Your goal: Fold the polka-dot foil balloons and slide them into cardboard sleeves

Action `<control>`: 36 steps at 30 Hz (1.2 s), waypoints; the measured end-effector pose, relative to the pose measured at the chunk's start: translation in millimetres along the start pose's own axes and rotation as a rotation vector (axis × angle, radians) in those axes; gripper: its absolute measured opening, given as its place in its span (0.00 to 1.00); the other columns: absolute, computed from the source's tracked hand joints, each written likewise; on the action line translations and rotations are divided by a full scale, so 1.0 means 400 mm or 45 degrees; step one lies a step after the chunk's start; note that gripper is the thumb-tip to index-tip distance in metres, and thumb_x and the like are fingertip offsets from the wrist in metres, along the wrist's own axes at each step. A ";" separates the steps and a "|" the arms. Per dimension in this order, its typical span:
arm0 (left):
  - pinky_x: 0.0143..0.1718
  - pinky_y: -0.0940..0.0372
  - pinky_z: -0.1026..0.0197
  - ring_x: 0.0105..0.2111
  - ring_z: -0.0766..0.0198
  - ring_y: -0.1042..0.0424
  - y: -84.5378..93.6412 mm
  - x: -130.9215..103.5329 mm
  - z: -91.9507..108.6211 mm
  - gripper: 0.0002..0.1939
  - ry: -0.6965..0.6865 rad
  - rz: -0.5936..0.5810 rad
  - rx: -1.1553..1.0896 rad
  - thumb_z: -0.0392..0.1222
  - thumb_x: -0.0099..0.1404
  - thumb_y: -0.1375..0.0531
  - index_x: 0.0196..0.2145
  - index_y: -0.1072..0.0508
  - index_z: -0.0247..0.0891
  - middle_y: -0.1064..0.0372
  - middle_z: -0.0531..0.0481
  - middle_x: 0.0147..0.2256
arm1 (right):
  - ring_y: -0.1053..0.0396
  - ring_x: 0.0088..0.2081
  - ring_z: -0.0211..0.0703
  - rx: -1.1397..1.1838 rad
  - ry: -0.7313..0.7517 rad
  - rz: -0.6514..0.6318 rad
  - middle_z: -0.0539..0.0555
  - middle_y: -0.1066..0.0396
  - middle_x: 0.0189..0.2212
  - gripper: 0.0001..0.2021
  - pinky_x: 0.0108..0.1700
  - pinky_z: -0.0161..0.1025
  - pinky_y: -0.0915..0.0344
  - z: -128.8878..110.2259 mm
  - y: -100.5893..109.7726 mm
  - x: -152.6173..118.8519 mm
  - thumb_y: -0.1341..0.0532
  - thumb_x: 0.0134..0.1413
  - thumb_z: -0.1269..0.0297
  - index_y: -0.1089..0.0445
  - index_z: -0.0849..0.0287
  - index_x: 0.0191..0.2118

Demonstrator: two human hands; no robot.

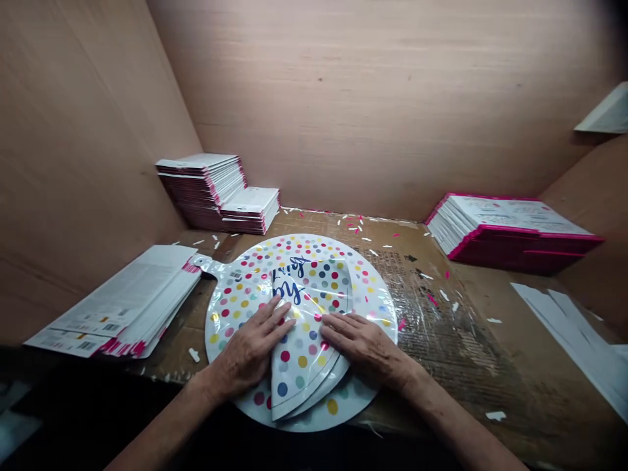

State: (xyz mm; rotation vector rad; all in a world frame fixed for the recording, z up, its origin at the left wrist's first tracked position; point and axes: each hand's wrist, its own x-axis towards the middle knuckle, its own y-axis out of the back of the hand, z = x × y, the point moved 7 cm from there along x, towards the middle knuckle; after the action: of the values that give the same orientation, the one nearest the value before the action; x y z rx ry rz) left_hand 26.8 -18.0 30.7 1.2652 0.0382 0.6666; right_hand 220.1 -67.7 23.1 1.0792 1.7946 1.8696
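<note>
A round white balloon (377, 288) with coloured dots lies flat on brown cardboard, its narrow neck pointing left. On top of it rests a folded dotted balloon (304, 347) with dark blue lettering, its layers fanned at the lower edge. My left hand (250, 347) lies on the left side of the folded balloon, fingers stretched out and slightly apart. My right hand (366, 343) presses on its right side, fingers extended and flat. Neither hand grips anything.
White and pink card packs are stacked at the back left (216, 190) and back right (510, 229). More cards (122, 294) fan out at the left. White strips (574, 340) lie at the right. Paper scraps dot the cardboard (412, 379). Wooden walls (318, 98) surround it.
</note>
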 end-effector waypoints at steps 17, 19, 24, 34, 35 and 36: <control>0.62 0.46 0.46 0.62 0.48 0.42 0.019 -0.021 -0.037 0.35 0.258 -0.205 -0.336 0.64 0.68 0.59 0.62 0.36 0.40 0.36 0.44 0.60 | 0.27 0.43 0.45 0.380 -0.246 -0.144 0.56 0.26 0.47 0.15 0.44 0.39 0.33 0.070 0.006 0.062 0.50 0.63 0.64 0.29 0.56 0.48; 0.57 0.38 0.47 0.58 0.47 0.35 0.021 -0.032 -0.068 0.42 0.470 -0.082 -0.505 0.70 0.65 0.64 0.60 0.34 0.41 0.33 0.44 0.57 | 0.28 0.32 0.41 0.509 -0.539 -0.092 0.52 0.24 0.33 0.17 0.35 0.35 0.35 0.134 -0.002 0.089 0.53 0.66 0.60 0.28 0.56 0.38; 0.44 0.31 0.54 0.36 0.56 0.23 0.004 -0.030 -0.126 0.30 1.163 0.317 -0.309 0.54 0.67 0.47 0.61 0.37 0.37 0.22 0.50 0.32 | 0.32 0.27 0.41 0.313 -1.053 -0.079 0.52 0.31 0.22 0.24 0.28 0.34 0.43 0.213 -0.053 0.145 0.48 0.63 0.46 0.35 0.58 0.23; 0.38 0.27 0.57 0.47 0.51 0.26 0.006 0.015 -0.069 0.22 0.924 0.495 0.551 0.30 0.65 0.49 0.56 0.35 0.33 0.34 0.36 0.55 | 0.25 0.40 0.51 -0.092 -1.092 -0.473 0.63 0.23 0.36 0.25 0.38 0.40 0.36 0.183 -0.080 0.214 0.55 0.69 0.52 0.25 0.61 0.38; 0.42 0.28 0.55 0.50 0.50 0.27 0.016 0.020 -0.057 0.21 0.851 0.540 0.582 0.29 0.64 0.50 0.55 0.34 0.33 0.34 0.35 0.55 | 0.25 0.40 0.51 -0.094 -1.064 -0.489 0.62 0.23 0.36 0.23 0.38 0.39 0.36 0.182 -0.085 0.222 0.54 0.69 0.53 0.25 0.59 0.40; 0.48 0.30 0.52 0.54 0.49 0.30 0.024 0.033 -0.041 0.21 0.722 0.559 0.592 0.29 0.65 0.50 0.54 0.32 0.32 0.35 0.35 0.56 | 0.25 0.40 0.50 -0.095 -1.034 -0.500 0.60 0.23 0.36 0.21 0.38 0.39 0.35 0.182 -0.090 0.230 0.54 0.69 0.54 0.25 0.58 0.41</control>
State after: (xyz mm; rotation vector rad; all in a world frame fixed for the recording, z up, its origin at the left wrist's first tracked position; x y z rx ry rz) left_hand 26.9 4.0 38.1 1.5025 0.4110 1.4460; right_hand 202.1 52.8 9.4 1.1263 1.3096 1.0318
